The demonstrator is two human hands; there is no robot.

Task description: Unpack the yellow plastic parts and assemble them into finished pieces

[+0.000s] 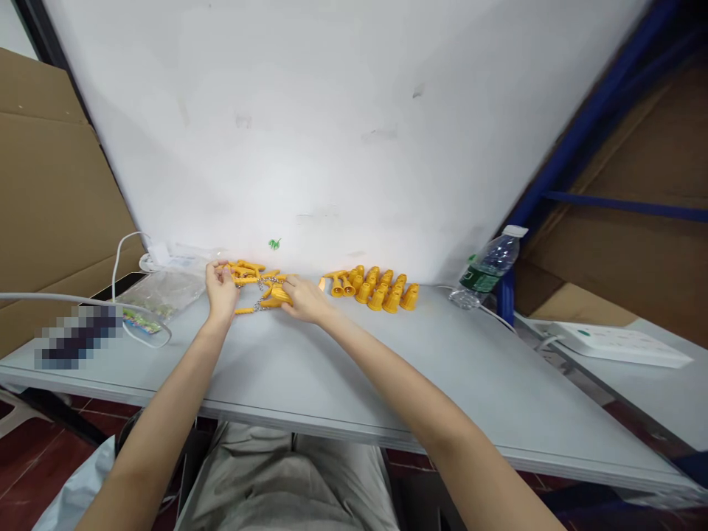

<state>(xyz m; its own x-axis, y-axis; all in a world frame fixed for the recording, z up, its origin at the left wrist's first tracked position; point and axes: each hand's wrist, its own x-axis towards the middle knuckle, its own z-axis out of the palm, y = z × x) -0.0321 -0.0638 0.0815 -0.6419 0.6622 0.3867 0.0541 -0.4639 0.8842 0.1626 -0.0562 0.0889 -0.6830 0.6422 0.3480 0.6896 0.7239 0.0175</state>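
Observation:
My left hand [221, 290] is closed at the left end of a pile of yellow plastic pieces, its fingertips pinching a yellow rod-like piece [243, 280]. Short metal chains [259, 301] run among the pieces there. To its right, my right hand [304, 298] wraps its fingers round a ribbed yellow piece [278, 296], just above the table. Another yellow rod [244, 311] lies near the front, beside a chain. Right of my right hand, several yellow cups [393, 296] stand upside down in rows. Two yellow horn-shaped pieces [337, 286] lie at their left.
A clear plastic bag [171, 289] and a white cable [115, 269] lie on the left of the grey table [354, 369]. A tilted water bottle [490, 267] leans at the right, beside a blue frame. Beyond it sits a white power strip [619, 344]. A white panel [343, 133] rises behind.

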